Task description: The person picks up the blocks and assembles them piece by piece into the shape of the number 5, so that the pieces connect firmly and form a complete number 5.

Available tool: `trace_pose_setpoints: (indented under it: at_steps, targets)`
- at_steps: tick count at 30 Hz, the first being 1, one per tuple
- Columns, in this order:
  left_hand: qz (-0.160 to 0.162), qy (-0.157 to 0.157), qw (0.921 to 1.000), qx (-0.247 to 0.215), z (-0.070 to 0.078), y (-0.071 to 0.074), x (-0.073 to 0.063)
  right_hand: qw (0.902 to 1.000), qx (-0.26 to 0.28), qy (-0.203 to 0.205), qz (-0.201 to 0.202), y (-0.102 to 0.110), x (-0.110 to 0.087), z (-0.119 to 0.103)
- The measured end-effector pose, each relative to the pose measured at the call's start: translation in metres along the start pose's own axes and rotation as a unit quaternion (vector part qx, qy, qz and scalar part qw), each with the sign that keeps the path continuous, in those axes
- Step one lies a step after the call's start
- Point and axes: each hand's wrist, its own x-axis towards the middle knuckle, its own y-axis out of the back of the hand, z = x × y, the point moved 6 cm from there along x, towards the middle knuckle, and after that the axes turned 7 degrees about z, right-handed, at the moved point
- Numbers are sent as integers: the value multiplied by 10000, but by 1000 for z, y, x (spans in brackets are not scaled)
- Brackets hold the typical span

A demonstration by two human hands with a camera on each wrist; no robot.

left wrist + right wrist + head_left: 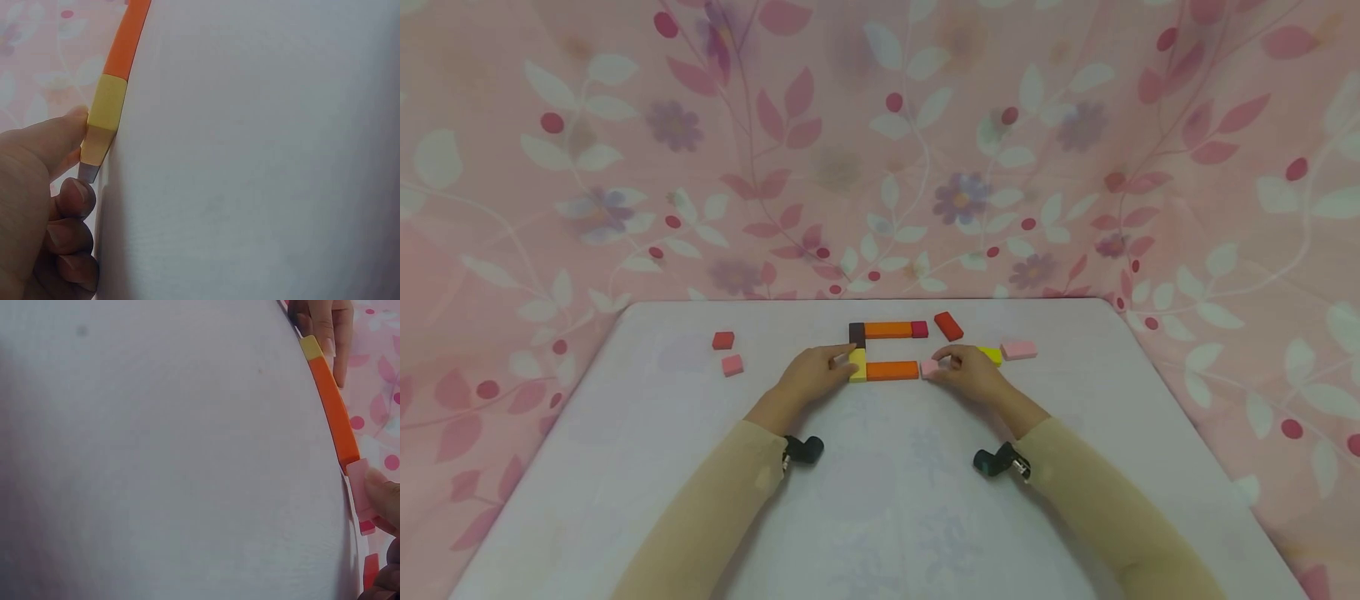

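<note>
My left hand [816,371] rests at the left side of a yellow block [859,367], thumb and forefinger against it, as the left wrist view shows up close. A dark brown block [857,334] stands at the far end of the yellow one. From the yellow block an orange block [892,371] runs to the right. At its right end my right hand [973,372] pinches a small pink block [359,487] between thumb and finger. Farther back, another orange block [887,330] extends from the brown block and ends at a crimson block [920,329].
Right of the row lie a red block [948,326], a bright yellow block [991,357] partly behind my right hand, and a longer pink block [1018,350]. On the left are a small red block [723,340] and a pink block [732,365]. Floral cloth [880,167] hangs behind the white table [880,517].
</note>
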Motion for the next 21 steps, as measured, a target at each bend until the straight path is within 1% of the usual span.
trace_pose_setpoints:
  at_steps: [8,15,21]
  targets:
    - [17,-39,10000,-14,-1,-1,1,9999,-65,-28,95,-2,1,1]
    - [11,12,10000,-69,-5,-3,3,9997,-209,71,70,-4,3,1]
    - [1,10,9999,-121,-5,-3,2,9997,-233,-17,64,-5,4,2]
